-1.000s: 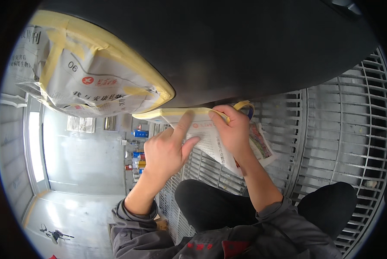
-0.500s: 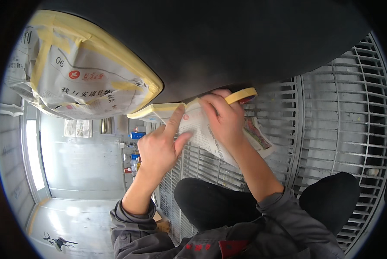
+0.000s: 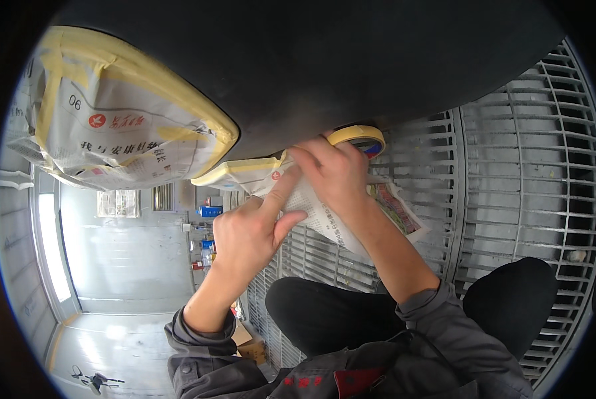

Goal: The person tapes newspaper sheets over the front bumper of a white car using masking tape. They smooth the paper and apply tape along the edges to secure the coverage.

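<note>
A sheet of newspaper hangs along the lower edge of a large dark curved panel, with yellow masking tape along its top edge. My left hand holds nothing; its index finger is stretched out onto the paper near the taped edge, its thumb apart and the other fingers curled. Close beside it my right hand is closed at the panel's edge, fingers bent down onto the tape and paper. A roll of yellow masking tape sticks out past its knuckles; the grip on it is partly hidden.
Left of the hands, a newspaper-covered part edged in yellow tape bulges beside the dark panel. Below lies a metal floor grating, with my bent knees over it. Small cans and bottles stand farther off near a pale wall.
My right hand has shifted slightly left and its fingers have bent down toward my left index finger. The tape roll has turned, showing more of its round opening. The view has shifted a little.
</note>
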A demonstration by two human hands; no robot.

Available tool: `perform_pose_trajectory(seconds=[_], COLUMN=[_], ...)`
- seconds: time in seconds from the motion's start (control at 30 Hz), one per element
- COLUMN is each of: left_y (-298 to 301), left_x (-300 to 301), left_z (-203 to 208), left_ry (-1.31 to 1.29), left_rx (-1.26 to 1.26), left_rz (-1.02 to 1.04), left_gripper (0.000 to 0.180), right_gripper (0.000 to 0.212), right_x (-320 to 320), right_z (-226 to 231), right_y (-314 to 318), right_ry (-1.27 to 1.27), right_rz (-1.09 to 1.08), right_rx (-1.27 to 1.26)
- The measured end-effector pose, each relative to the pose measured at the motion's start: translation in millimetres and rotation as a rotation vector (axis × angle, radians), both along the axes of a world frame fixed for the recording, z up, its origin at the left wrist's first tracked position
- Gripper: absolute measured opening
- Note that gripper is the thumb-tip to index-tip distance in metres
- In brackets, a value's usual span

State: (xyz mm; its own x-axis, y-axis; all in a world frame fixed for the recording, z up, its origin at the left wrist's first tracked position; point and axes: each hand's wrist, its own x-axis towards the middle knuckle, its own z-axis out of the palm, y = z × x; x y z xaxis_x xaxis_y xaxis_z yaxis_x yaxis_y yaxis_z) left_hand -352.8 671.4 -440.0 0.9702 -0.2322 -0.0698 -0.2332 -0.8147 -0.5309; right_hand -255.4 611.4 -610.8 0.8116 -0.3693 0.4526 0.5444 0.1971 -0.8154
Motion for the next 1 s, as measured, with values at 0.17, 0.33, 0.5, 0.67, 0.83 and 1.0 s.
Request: perform_pose_trajectory(seconds=[0.17,0.33,0.5,0.67,0.83,1.0], left_y=[2,4,6,9,5,4], left_x=[7,5,3,2,2,5], left_z=[-2,-7,-12,-15,-15,-16], left_ry=[-0.028,-0.069,-0.107,-0.124,-0.117,-0.110], left_rx=[0.035,-0.064,-0.044,-0.068,-0.115,-0.174], left_rz=[0.013,0.024,0.057,0.064,0.136,0.183], left_gripper=[0.070,0.073,0.075,0.074,0.068,0.065], right_gripper=[0.012,0.012,0.011,0.015,0.025,0.030], right_x=[-2,-3,-2,0,-1,0], right_z=[3,12,17,15,16,8], right_y=[3,-5,-7,1,3,2], right_ry=[0.101,0.128,0.137,0.136,0.227,0.252], right_rz=[0.056,0.067,0.054,-0.003,-0.076,-0.125], right_rx=[-0.079,-0.183,-0.201,-0.201,-0.255,-0.299])
